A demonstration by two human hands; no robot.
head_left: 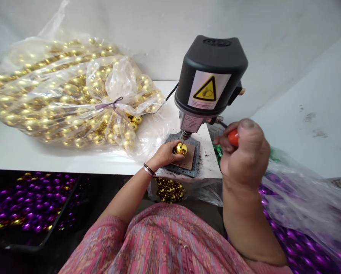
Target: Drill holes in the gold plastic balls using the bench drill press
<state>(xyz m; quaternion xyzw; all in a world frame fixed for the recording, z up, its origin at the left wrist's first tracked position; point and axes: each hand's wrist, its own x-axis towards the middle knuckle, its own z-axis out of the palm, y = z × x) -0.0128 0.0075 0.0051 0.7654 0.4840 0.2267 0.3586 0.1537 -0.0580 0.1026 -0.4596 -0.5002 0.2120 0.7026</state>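
Observation:
On the base of a small black drill press (210, 76), my left hand (166, 154) grips a shiny gold ball (180, 148) between thumb and fingers. The ball rests on a brown board (187, 161) directly under the chuck (185, 135), and the thin bit points down at its top; I cannot tell whether it has entered. My right hand (243, 152) is closed round the drill press's lever, whose red-orange knob (233, 137) shows between thumb and fingers. Dark shavings lie scattered over the metal base (197, 156).
A tied clear bag of gold balls (59, 95) fills the left of the white table (10, 146). Below stand a black crate (49, 236) of purple and gold balls and more gold balls (170, 190). A plastic bag of purple balls (307, 236) lies right.

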